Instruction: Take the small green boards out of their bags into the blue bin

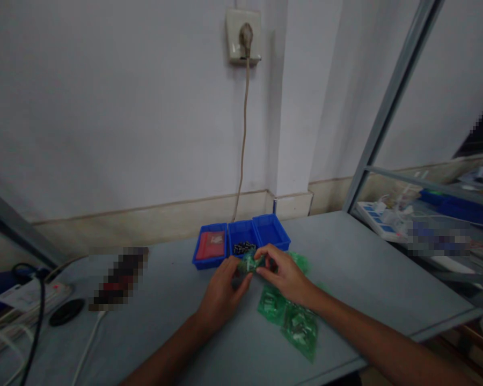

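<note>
Left hand [221, 292] and right hand [285, 276] both pinch, apparently, a small green packet [250, 264]; blue bins [271, 231] just beyond.

The small green piece [250, 262] pinched between the left hand [221, 292] and the right hand [284, 276] is mostly covered by fingers, so its shape is unclear. The dark parts [243, 247] in the middle blue bin [241, 231] are too small to tell, perhaps loose components. Near the table's [366, 257] left edge a mosaic patch [116, 279] blots out an object; a second patch [438, 238] masks things beyond the right edge. Both forearms run off the picture's bottom edge.
</note>
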Demonstrator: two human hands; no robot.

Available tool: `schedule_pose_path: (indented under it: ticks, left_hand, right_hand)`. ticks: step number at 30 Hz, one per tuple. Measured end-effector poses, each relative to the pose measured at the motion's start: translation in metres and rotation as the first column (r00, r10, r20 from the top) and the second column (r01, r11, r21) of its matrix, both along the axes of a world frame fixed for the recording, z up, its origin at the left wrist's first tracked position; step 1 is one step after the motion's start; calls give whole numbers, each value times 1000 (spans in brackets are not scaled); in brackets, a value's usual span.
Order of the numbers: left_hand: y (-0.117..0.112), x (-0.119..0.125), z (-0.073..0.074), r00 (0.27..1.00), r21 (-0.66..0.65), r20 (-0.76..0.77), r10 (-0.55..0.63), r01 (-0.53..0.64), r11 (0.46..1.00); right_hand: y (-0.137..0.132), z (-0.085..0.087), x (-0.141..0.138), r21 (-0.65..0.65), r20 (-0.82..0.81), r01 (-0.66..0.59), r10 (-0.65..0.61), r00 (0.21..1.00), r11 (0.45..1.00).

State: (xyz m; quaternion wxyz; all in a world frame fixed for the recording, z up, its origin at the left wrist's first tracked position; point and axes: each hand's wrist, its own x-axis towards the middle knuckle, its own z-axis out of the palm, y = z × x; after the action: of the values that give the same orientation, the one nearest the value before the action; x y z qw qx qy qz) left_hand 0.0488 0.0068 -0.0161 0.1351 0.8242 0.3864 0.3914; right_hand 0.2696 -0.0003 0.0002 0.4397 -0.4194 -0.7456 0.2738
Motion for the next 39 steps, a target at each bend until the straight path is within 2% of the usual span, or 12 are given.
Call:
schedule_pose_path:
  ticks: [6,10,13,16,19,21,26,31,39]
  left_hand:
    - [-2,-2,3,995,29,78,-65,63,998]
    - [1,-2,1,994,38,103,-31,27,999]
    - [2,-2,-2,994,56,112,-18,12,998]
    - [3,-1,-6,994,83,109,-11,2,997]
    - [4,0,-9,988,56,153,13,-22,998]
    - [3,1,-9,985,37,172,20,-27,999]
    - [2,0,-6,996,82,66,-53,48,995]
    - [3,-3,-5,998,131,17,-62,59,990]
    - [-4,-1,3,998,111,43,-40,35,993]
  right_hand:
    - [-1,2,-2,-65,-129,-47,38,991,997]
    - [-3,2,-4,-176,-251,-104,58,966,979]
    - [-2,2,-3,-219,-264,-131,70,962,967]
    - [1,0,-2,-192,-209,-88,47,977,977]
    - [4,-4,-2,-132,-168,-10,-12,986,991]
    - [6,-6,-2,-157,-189,6,-36,981,988]
    - [6,-7,-3,-313,-327,-39,-68,943,949]
    - [5,-9,-4,-380,-332,-100,-35,943,920]
    - [5,-11,-6,-277,-293,-82,-3,956,957]
